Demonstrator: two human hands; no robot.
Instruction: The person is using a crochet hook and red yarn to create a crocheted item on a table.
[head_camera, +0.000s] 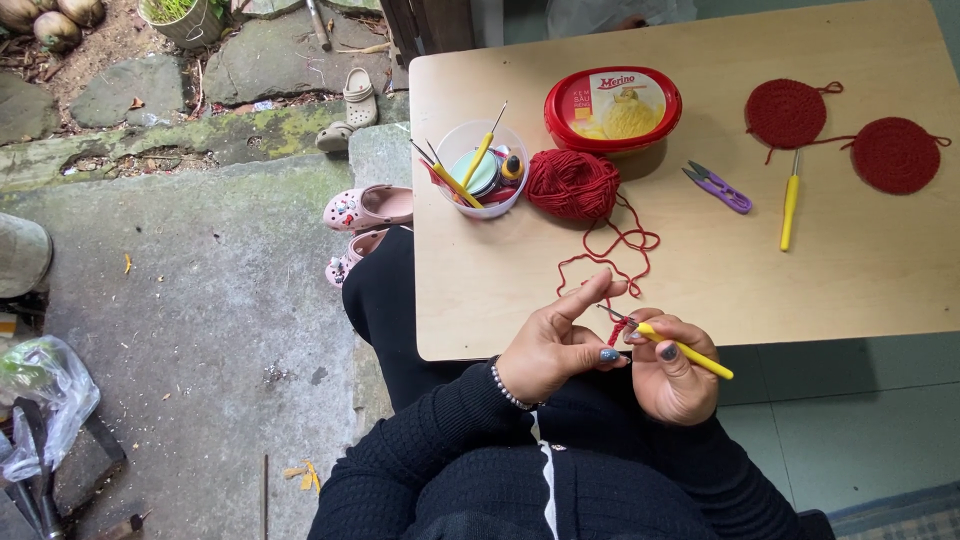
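Note:
My right hand (672, 366) grips a yellow-handled crochet hook (684, 350) whose metal tip points up-left into a small piece of red crochet work (619, 330). My left hand (556, 343) pinches that red piece, with the index finger raised and the red strand running over it. The strand loops across the wooden table (500, 290) up to a red yarn ball (572, 184). Both hands hover at the table's near edge, above my lap.
On the table stand a clear tub of hooks and notions (481, 170) and a red-lidded oval tub (612, 108). Also there: purple thread snips (718, 187), a second yellow hook (789, 211) and two red crocheted discs (786, 113) (895, 155). Pink sandals (367, 208) lie on the concrete at left.

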